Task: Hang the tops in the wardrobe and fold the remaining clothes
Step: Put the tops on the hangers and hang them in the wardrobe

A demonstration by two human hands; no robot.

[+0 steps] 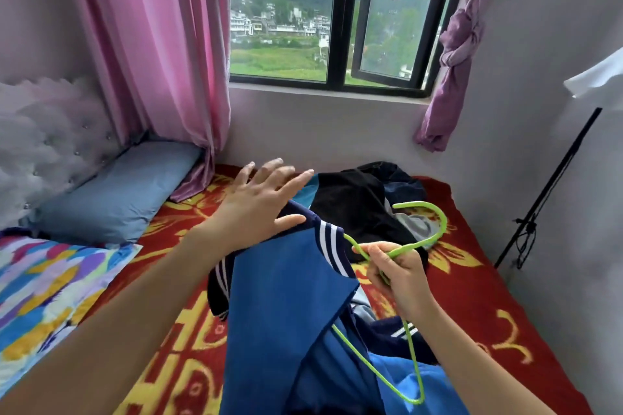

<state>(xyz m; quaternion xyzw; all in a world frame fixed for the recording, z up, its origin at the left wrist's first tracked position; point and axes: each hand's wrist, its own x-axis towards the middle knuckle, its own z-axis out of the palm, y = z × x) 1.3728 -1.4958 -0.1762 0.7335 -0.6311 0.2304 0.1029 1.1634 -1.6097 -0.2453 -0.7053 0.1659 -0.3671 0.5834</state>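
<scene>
A blue jacket with navy panels and white stripes lies partly threaded on a bright green hanger. My right hand pinches the hanger at the base of its hook, the hook pointing away from me. My left hand hovers open with fingers spread above the jacket's shoulder; whether it touches the cloth I cannot tell. Behind them a heap of dark clothes lies on the bed near the wall.
The bed carries a red and yellow blanket. A blue pillow and a multicoloured pillow lie at the left. Pink curtains frame the window. A black stand leans at the right wall.
</scene>
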